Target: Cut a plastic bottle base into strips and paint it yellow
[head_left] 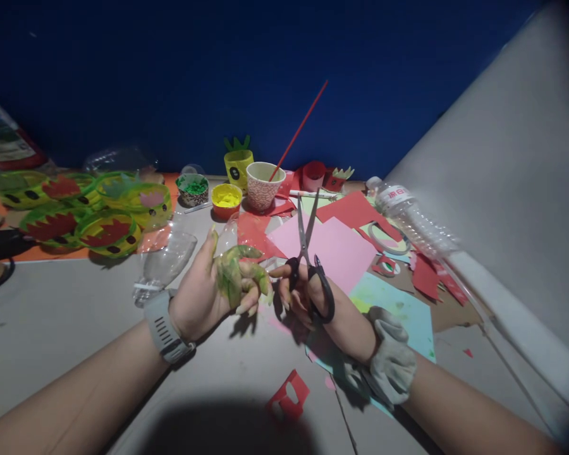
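My left hand is turned palm up near the middle of the table, its palm and fingers smeared with green paint. Its fingers are loosely curled and apart, and nothing shows in it. Close by on the right, my right hand holds a pair of scissors by the black handles. The blades are spread and point away from me. Behind the hands lie a pink paper sheet and red paper. Under my right wrist is a light blue sheet with yellow-green smudges.
Cut bottle rings painted yellow-green stand at left beside a clear bottle piece. At the back are a green paint cup, a yellow paint bowl and a paper cup. A plastic bottle lies right; a red scrap lies in front.
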Tool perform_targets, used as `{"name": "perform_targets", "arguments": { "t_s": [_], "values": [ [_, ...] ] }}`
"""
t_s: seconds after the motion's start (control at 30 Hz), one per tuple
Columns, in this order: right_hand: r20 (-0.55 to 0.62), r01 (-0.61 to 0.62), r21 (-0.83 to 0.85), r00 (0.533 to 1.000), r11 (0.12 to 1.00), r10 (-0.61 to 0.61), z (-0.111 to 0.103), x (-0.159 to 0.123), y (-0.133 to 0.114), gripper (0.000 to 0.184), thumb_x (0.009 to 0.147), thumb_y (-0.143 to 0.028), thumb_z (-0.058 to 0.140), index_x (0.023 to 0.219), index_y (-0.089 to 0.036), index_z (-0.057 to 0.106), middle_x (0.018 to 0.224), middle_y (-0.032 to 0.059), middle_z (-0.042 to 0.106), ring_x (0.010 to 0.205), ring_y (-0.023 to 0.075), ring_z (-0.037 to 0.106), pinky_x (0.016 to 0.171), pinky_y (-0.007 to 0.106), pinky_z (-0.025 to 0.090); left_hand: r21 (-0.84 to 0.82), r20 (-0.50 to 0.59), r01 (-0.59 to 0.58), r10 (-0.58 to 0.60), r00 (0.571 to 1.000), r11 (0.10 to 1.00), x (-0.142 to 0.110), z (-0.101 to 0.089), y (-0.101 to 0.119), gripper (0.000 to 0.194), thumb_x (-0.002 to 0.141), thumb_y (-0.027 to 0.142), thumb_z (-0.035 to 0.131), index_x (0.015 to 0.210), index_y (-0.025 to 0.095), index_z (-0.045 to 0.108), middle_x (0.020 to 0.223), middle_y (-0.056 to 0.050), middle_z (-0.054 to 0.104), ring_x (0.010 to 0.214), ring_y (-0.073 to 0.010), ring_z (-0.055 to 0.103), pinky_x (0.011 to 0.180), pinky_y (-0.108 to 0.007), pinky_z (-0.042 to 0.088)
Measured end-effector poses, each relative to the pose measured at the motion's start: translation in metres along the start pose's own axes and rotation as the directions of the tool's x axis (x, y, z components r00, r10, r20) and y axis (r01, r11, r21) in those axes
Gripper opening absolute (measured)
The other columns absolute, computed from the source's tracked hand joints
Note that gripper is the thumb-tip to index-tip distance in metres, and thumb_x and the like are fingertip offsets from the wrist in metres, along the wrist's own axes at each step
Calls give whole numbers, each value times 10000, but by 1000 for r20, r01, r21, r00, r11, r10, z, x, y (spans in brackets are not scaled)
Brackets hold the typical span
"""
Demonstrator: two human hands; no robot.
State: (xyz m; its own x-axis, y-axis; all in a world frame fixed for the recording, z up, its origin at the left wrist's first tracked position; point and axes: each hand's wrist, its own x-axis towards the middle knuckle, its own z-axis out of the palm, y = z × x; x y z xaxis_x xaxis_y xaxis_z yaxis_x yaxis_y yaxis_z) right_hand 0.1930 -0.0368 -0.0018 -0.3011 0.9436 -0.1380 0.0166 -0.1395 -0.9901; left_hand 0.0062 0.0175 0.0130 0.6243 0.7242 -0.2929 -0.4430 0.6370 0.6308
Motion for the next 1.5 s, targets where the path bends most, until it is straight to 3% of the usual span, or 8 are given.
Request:
{"name": "perform_targets", "arguments": {
  "t_s": [0.23, 0.37, 0.73, 0.87, 1.0, 1.13, 1.3, 1.5],
  "values": [
    [45, -60, -92, 997, 994, 64, -1, 1, -7, 578, 827, -704, 406, 924, -143, 509, 686, -7, 466, 532, 53, 386, 415, 166, 318, 110, 48, 27, -32, 998, 994, -2, 5, 0, 732, 829, 747, 234, 756, 128, 619, 554, -75, 654, 394, -164, 583, 428, -270, 476],
    [101, -46, -207, 993, 977, 68, -2, 1, -11, 503, 874, -642, 392, 798, -150, 460, 672, -12, 460, 569, 57, 391, 518, 187, 360, 182, 45, -1, -7, 999, 983, -4, 7, -5, 711, 807, 764, 280, 652, 146, 597, 526, -87, 652, 384, -160, 583, 395, -252, 456],
    [87, -39, -492, 992, 870, 94, -10, 0, -20, 434, 887, -578, 441, 794, -155, 470, 678, -26, 416, 626, 77, 364, 591, 220, 328, 138, -20, -27, 30, 999, 990, -2, -1, -10, 594, 807, 713, 404, 666, 167, 593, 552, -51, 629, 435, -154, 586, 376, -245, 470],
    [87, -66, -466, 989, 882, 120, -10, 0, -19, 432, 879, -578, 454, 776, -158, 466, 696, -9, 461, 627, 87, 416, 597, 228, 361, 116, -32, -24, 28, 999, 993, -1, -5, -11, 557, 829, 676, 416, 692, 173, 612, 581, -43, 632, 478, -146, 596, 420, -237, 494],
    [81, -168, -355, 975, 920, 209, -9, 0, -17, 404, 871, -558, 480, 767, -171, 435, 666, -18, 467, 570, 96, 500, 558, 230, 415, 128, -23, 12, -9, 1000, 992, -1, -7, -11, 607, 822, 708, 374, 673, 168, 606, 543, -48, 616, 432, -145, 573, 380, -240, 474],
    [34, -135, -385, 986, 913, 160, -10, 1, -18, 358, 854, -477, 555, 724, -162, 446, 643, -30, 458, 571, 79, 493, 543, 199, 390, 98, -77, 42, -34, 996, 994, -2, -3, -8, 600, 842, 697, 337, 698, 183, 612, 551, -43, 638, 404, -144, 580, 347, -231, 462],
    [-17, -126, -431, 991, 893, 132, -11, 3, -17, 325, 856, -423, 568, 697, -153, 479, 613, -39, 466, 546, 55, 432, 531, 182, 349, 129, -50, 80, -75, 996, 988, -2, 2, -4, 718, 864, 702, 178, 664, 158, 602, 507, -63, 632, 310, -147, 544, 254, -221, 392],
    [-4, -158, -205, 987, 966, 160, -8, 6, -13, 409, 853, -517, 541, 702, -140, 495, 549, -36, 450, 492, 53, 412, 492, 193, 343, 135, 16, 88, -91, 996, 987, -2, -3, -6, 765, 842, 730, 152, 658, 142, 606, 537, -83, 638, 348, -155, 558, 296, -234, 416]
  ]
}}
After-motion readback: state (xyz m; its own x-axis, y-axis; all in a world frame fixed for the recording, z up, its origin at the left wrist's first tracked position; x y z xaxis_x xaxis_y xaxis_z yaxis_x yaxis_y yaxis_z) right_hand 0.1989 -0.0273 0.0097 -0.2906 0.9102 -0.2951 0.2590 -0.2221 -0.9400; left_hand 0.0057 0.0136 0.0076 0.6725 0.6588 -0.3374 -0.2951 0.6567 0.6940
